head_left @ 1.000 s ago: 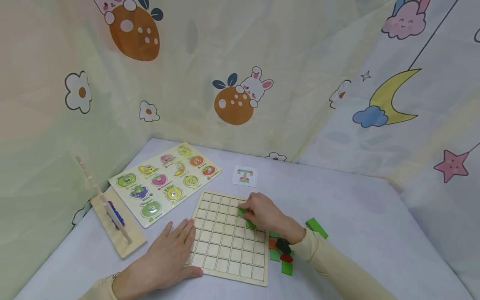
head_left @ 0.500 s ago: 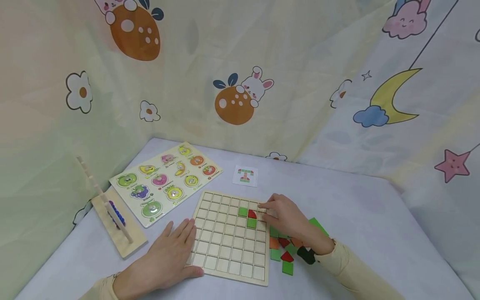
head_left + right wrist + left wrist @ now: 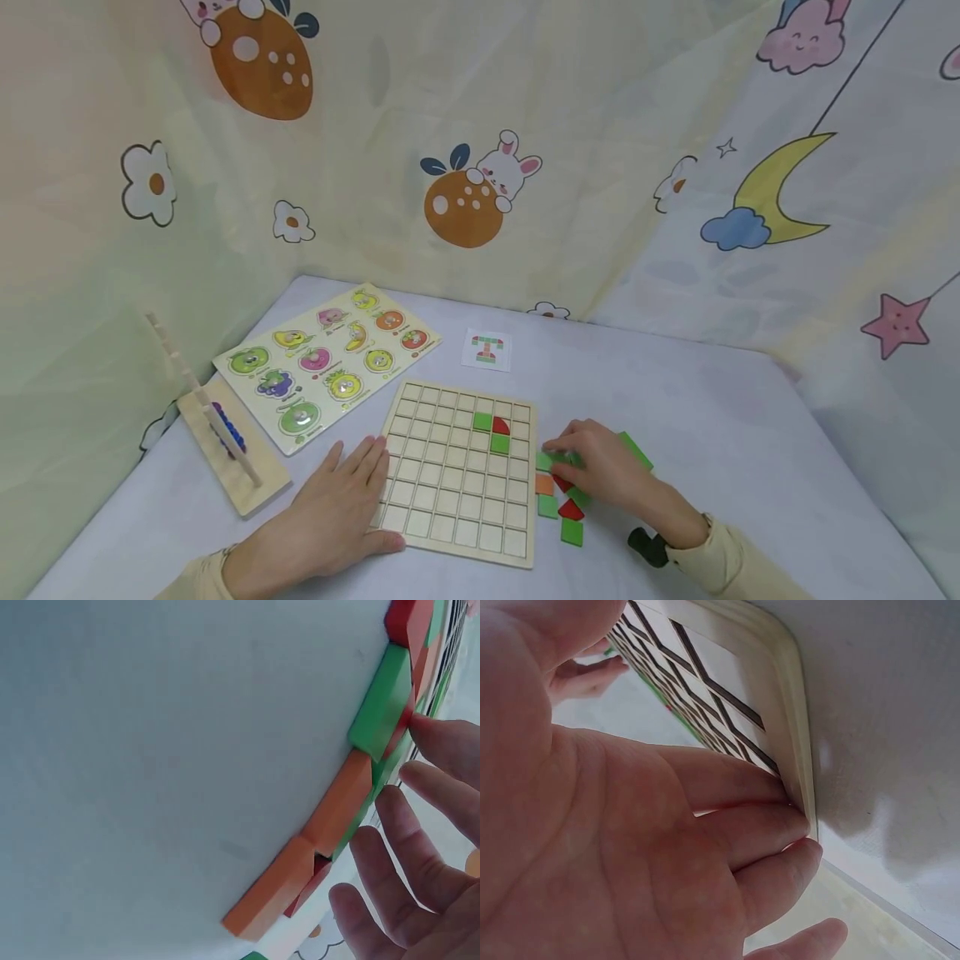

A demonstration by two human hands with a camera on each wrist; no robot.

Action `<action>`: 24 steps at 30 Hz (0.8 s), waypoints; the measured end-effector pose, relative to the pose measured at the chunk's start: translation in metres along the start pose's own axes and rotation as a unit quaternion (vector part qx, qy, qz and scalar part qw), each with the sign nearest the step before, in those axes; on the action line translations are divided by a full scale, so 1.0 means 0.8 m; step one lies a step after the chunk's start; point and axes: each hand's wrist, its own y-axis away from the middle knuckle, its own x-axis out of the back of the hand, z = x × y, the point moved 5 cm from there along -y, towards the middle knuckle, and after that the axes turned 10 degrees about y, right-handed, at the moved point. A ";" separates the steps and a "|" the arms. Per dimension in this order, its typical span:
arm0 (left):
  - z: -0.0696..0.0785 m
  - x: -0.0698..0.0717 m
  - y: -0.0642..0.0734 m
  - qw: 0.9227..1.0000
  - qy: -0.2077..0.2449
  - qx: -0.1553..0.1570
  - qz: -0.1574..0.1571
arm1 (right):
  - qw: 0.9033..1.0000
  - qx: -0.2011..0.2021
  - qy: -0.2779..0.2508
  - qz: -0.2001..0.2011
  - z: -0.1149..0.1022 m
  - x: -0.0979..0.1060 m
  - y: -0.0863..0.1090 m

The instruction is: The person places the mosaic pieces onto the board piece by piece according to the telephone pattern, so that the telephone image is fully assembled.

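A wooden grid board (image 3: 450,525) lies in the middle of the table. Set in its cells are a red quarter-round block (image 3: 501,426) and two green square blocks (image 3: 483,421). My left hand (image 3: 330,508) lies flat at the board's left side, its fingertips against the edge in the left wrist view and the thumb by the near corner. To the right, my right hand (image 3: 603,467) is over a loose cluster of red, green and orange blocks (image 3: 544,484). Its fingers are spread and slightly bent, with fingertips at the blocks (image 3: 382,712); no block shows pinched between them.
A card (image 3: 486,350) with a coloured T-shaped pattern lies behind the board. A fruit puzzle (image 3: 262,408) is at the back left, near a wooden stand (image 3: 262,487) with blue-purple beads. A green block (image 3: 636,450) lies beyond the right hand. Printed cloth hangs behind.
The right hand has left the red quarter-round block on the board, beside the green squares, and moved right and nearer to the loose blocks. The left hand has stayed in place.
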 end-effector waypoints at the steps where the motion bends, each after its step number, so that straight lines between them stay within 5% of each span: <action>1: 0.000 0.000 0.000 1.000 0.001 0.000 0.000 | 1.000 0.003 -0.001 0.000 -0.001 -0.001 0.000; 24: -0.001 0.000 0.001 1.000 0.008 -0.008 0.008 | 0.998 0.055 0.021 0.001 -0.015 0.001 -0.005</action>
